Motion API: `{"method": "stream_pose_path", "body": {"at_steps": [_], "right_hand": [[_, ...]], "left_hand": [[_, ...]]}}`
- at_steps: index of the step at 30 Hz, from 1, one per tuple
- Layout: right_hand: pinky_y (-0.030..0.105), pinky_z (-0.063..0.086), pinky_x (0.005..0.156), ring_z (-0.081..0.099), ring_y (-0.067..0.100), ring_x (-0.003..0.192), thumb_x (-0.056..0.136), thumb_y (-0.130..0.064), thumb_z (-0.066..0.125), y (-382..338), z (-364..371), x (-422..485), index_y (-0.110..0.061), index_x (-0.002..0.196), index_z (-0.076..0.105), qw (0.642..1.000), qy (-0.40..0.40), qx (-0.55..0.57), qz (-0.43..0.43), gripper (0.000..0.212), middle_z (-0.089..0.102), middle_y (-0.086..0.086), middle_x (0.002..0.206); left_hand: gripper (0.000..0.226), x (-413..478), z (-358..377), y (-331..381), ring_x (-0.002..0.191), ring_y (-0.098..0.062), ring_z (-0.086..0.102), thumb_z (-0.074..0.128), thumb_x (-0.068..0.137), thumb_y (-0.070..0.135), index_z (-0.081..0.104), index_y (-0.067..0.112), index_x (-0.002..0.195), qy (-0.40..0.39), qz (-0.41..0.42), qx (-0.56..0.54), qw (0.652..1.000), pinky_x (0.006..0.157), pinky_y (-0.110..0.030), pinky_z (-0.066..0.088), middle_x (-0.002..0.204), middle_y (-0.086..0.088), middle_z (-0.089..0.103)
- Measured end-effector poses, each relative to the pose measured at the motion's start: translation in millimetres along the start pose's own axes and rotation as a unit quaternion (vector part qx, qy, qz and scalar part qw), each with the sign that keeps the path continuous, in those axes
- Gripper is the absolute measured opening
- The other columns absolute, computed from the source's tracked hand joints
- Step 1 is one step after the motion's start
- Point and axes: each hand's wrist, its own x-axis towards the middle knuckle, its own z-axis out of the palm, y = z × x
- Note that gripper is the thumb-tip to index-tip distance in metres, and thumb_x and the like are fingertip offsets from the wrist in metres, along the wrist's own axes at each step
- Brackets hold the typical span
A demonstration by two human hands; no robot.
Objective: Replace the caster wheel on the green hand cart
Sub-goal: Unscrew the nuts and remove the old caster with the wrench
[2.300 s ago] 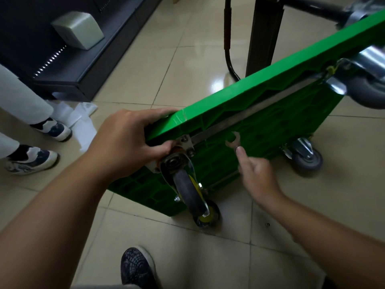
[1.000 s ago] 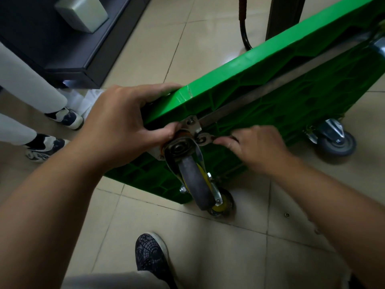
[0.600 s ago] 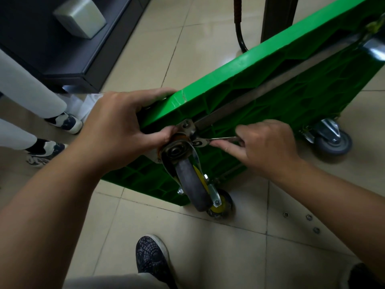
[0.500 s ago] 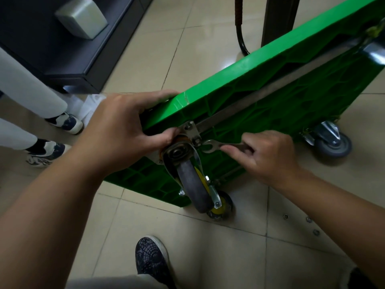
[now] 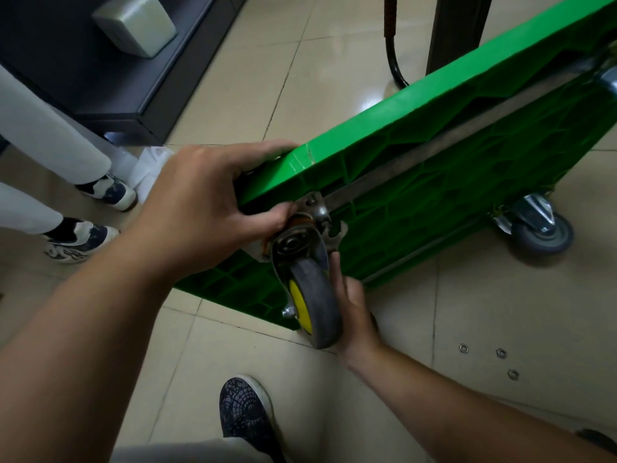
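The tiled floor (image 5: 233,362) fills most of my feed. On it the green hand cart (image 5: 450,182) stands tipped on its long edge. Its ribbed underside faces me, and it runs from the middle of the view out toward 2 o'clock.

At 11 o'clock sits a dark cabinet (image 5: 100,68) with a grey box (image 5: 133,25) on top. At 9 o'clock are another person's legs (image 5: 43,135) in pale trousers and sneakers.

My left grip (image 5: 207,212) is clenched around the cart's near upper corner. Its fingers are wrapped over the top edge and its thumb presses beside the mounting plate (image 5: 314,203).

The caster wheel (image 5: 315,295), grey with a yellow hub, hangs from that plate at dead centre and points down toward 6 o'clock.

My right grip (image 5: 355,305) sits just behind the wheel and is partly hidden by it. It grasps the shank of a wrench (image 5: 338,232), with one finger stretched up along it. The wrench's open head shows right beside the plate, at its 4 o'clock side.

A second caster (image 5: 537,228) at 3 o'clock touches the floor. My dark shoe (image 5: 243,409) is at 6 o'clock. Three small nuts (image 5: 500,353), or washers, I cannot tell which, lie loose on the tiles at 4 o'clock, well apart from the cart.
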Motion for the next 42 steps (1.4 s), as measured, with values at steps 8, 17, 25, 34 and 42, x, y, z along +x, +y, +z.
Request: {"method": "stream_pose_path", "body": {"at_steps": [8, 17, 25, 34, 42], "right_hand": [[0.058, 0.051, 0.075, 0.055, 0.032, 0.075, 0.076, -0.085, 0.05, 5.0, 4.9, 20.2, 0.006, 0.078, 0.057, 0.999, -0.023, -0.016, 0.022, 0.091, 0.055, 0.034, 0.077], [0.031, 0.036, 0.057, 0.047, 0.013, 0.054, 0.057, -0.099, 0.048, 6.4, -16.2, 35.4, -0.029, 0.051, 0.053, 0.994, 0.031, -0.103, -0.017, 0.071, 0.045, -0.012, 0.049], [0.028, 0.03, 0.043, 0.04, 0.006, 0.041, 0.062, -0.096, 0.052, -38.1, -72.4, 41.7, -0.015, 0.059, 0.054, 0.934, 0.077, -0.32, -0.136, 0.081, 0.046, -0.006, 0.046], [0.036, 0.034, 0.069, 0.054, 0.025, 0.063, 0.081, -0.08, 0.053, -121.5, -89.4, 48.4, -0.014, 0.061, 0.058, 0.6, 0.141, -0.643, -0.454, 0.07, 0.058, 0.003, 0.06], [0.029, 0.043, 0.071, 0.058, 0.007, 0.066, 0.077, -0.072, 0.067, -83.6, -97.2, 49.2, -0.02, 0.072, 0.066, 0.787, 0.129, -0.465, -0.384, 0.052, 0.063, -0.013, 0.067]], "left_hand": [[0.065, 1.0, 0.0, -2.0, 0.102, -0.009, 0.072, 0.063, 0.078, 0.053, 0.061, 0.033, 0.14, -0.001, -0.002, -0.002, 1.0, 0.087, -0.043, 0.061, 0.12, 0.005, 0.075], [0.068, 0.8, 1.1, -1.7, 0.102, -0.01, 0.072, 0.063, 0.077, 0.055, 0.059, 0.033, 0.141, 0.006, -0.001, -0.001, 1.0, 0.085, -0.044, 0.062, 0.12, 0.005, 0.074], [0.068, 2.0, 0.5, -0.7, 0.105, -0.006, 0.071, 0.063, 0.076, 0.055, 0.059, 0.033, 0.14, 0.01, 0.002, -0.009, 1.0, 0.087, -0.042, 0.062, 0.12, 0.011, 0.071], [0.068, 3.7, -0.7, -2.4, 0.101, 0.006, 0.069, 0.065, 0.075, 0.056, 0.06, 0.033, 0.139, 0.01, 0.0, -0.004, 1.0, 0.088, -0.033, 0.062, 0.123, 0.012, 0.071], [0.069, 3.0, 0.1, -1.0, 0.103, 0.001, 0.07, 0.065, 0.076, 0.054, 0.06, 0.03, 0.14, 0.005, -0.002, -0.014, 1.0, 0.09, -0.036, 0.061, 0.123, 0.011, 0.071]]}}
